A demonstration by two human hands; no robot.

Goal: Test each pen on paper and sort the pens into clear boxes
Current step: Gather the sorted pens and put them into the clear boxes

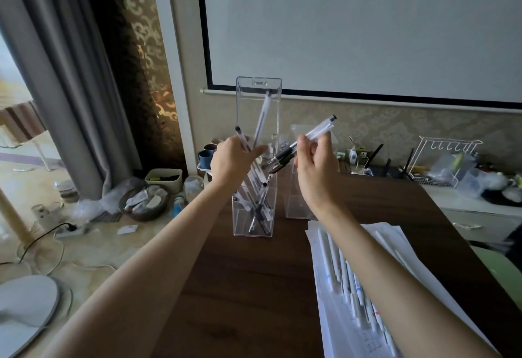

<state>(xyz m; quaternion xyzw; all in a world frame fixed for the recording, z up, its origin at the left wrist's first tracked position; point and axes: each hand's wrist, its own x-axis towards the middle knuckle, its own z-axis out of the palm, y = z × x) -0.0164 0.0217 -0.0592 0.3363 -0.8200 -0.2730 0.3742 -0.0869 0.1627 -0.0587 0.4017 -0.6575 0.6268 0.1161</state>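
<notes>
Left hand (233, 161) grasps a black-capped pen (241, 139) over a tall clear plastic box (243, 103); right hand (316, 162) clutches clear-barrelled pens (317, 131).

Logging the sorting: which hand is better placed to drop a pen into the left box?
Left: the left hand holds a pen at the box; the right hand holds pens farther right.

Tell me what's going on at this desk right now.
A person is sorting pens at a dark table. The left hand holds one pen at the tall clear box, which already has several pens standing tilted inside. The right hand holds a small bundle of pens, one clear and the others dark, raised beside it. A second clear box stands behind that hand, and more white pens lie on the paper sheets at the right.
</notes>
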